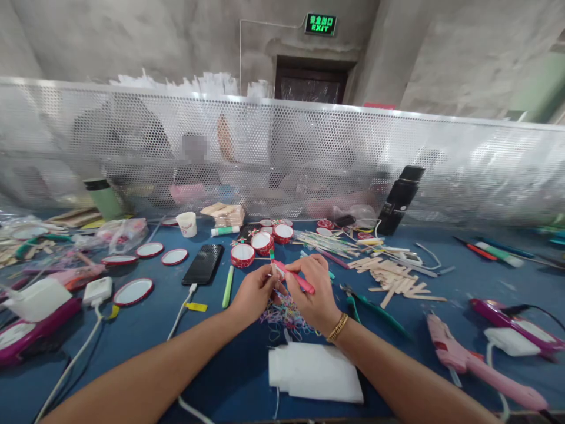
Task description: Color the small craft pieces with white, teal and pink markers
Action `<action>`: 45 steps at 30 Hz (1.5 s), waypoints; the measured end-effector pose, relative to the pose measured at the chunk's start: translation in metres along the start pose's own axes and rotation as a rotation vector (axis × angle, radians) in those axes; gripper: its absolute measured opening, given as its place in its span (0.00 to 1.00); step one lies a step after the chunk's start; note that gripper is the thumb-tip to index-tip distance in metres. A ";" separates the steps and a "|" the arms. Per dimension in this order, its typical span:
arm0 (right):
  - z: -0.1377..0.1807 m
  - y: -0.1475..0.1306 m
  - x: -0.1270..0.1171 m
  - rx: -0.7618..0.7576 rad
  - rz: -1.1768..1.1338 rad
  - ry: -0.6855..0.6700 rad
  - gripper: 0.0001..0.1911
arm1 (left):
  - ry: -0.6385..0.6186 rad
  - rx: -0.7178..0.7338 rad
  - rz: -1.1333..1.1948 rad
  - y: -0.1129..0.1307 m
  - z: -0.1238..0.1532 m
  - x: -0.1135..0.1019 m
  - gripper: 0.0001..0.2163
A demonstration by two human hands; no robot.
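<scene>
My left hand (pixel 255 290) is closed, pinching a thin stick (pixel 272 255) with a green and blue tip that points up. In my right hand (pixel 314 290) is a pink pen-shaped tool (pixel 303 284), its front end close to the stick. Fingers partly hide where the two meet. Below the hands lies a tangle of coloured threads (pixel 286 312). A folded white cloth or pad (pixel 315 372) rests nearer the table's front. Just beyond the hands stand small red-rimmed drums (pixel 242 255) with white tops.
Right of the hands lie green-handled pliers (pixel 379 312), loose wooden sticks (pixel 399 280) and a pink glue gun (pixel 468 356). On the left are a black phone (pixel 203 264) on a cable and a light green pen-like stick (pixel 228 287). A perforated metal screen (pixel 309 159) closes the back.
</scene>
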State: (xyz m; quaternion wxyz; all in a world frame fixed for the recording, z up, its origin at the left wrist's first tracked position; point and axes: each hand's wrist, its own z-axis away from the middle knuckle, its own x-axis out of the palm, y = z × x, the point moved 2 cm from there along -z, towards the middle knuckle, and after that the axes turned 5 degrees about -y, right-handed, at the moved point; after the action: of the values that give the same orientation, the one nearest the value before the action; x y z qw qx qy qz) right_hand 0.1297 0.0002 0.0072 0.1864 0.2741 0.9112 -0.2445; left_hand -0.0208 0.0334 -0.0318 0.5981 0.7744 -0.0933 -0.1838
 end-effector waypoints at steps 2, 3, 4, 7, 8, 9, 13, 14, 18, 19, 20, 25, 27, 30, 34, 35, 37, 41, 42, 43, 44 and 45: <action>0.001 -0.001 0.001 -0.010 -0.006 -0.008 0.05 | -0.001 -0.005 -0.001 0.002 0.001 0.001 0.14; 0.001 -0.001 0.001 -0.009 -0.007 -0.011 0.05 | 0.001 -0.010 -0.009 0.003 0.001 0.001 0.14; 0.001 0.000 0.002 -0.006 -0.005 -0.014 0.05 | 0.005 -0.013 -0.018 0.003 0.001 0.001 0.14; 0.000 0.001 0.001 0.013 0.005 -0.013 0.05 | 0.012 -0.011 -0.041 0.003 0.001 0.000 0.13; 0.000 0.002 0.001 0.018 0.006 -0.007 0.05 | 0.013 -0.009 -0.046 0.002 0.001 -0.001 0.13; 0.000 0.002 0.000 0.021 0.005 0.001 0.05 | 0.015 -0.006 -0.048 0.002 0.000 -0.001 0.13; 0.000 0.000 -0.001 0.003 -0.005 0.016 0.05 | 0.008 -0.002 -0.009 0.003 0.000 0.001 0.14; 0.000 0.000 0.000 -0.006 -0.007 0.013 0.05 | 0.006 0.001 0.004 0.004 0.001 0.001 0.14; 0.001 -0.001 0.002 -0.017 -0.008 -0.005 0.05 | 0.002 0.013 0.020 0.006 0.001 0.002 0.15; 0.001 -0.001 0.002 -0.013 -0.005 -0.007 0.05 | 0.002 0.013 0.016 0.006 0.001 0.002 0.15; 0.001 0.000 0.002 -0.007 -0.001 -0.005 0.05 | 0.002 0.009 0.009 0.006 0.001 0.001 0.15; 0.001 0.002 0.000 0.019 0.009 0.014 0.05 | 0.030 -0.022 -0.029 0.004 0.001 0.000 0.14; 0.001 0.001 0.000 0.015 0.001 0.020 0.06 | 0.034 -0.022 -0.014 0.004 0.001 0.001 0.14; 0.001 -0.002 0.000 -0.009 -0.011 0.027 0.05 | 0.016 -0.010 0.020 0.004 0.001 0.003 0.15; 0.001 -0.002 0.001 -0.018 -0.011 0.012 0.05 | -0.006 -0.007 0.012 0.003 0.001 0.004 0.15; 0.001 -0.002 0.002 -0.017 -0.011 0.009 0.05 | -0.006 -0.007 0.005 0.003 0.001 0.003 0.15; 0.000 -0.001 0.002 -0.016 -0.008 0.004 0.05 | -0.003 -0.010 -0.002 0.003 0.001 0.003 0.14; 0.000 0.001 0.001 0.011 0.005 0.002 0.06 | 0.014 -0.028 -0.010 0.003 0.002 0.002 0.13; 0.000 0.001 0.001 0.020 0.007 0.004 0.06 | 0.020 -0.035 -0.012 0.004 0.002 0.002 0.13; 0.000 0.001 0.000 0.026 0.009 0.005 0.05 | 0.024 -0.042 -0.012 0.004 0.002 0.002 0.13; 0.000 0.001 0.000 0.029 0.008 0.007 0.05 | 0.028 -0.047 -0.009 0.004 0.002 0.002 0.13; 0.000 0.000 0.000 0.027 0.006 0.009 0.05 | 0.028 -0.047 -0.002 0.004 0.002 0.002 0.14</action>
State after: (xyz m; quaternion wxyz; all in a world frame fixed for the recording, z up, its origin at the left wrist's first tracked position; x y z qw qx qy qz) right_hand 0.1301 0.0002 0.0073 0.1795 0.2805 0.9078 -0.2550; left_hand -0.0197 0.0295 -0.0286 0.6172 0.7628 -0.0799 -0.1754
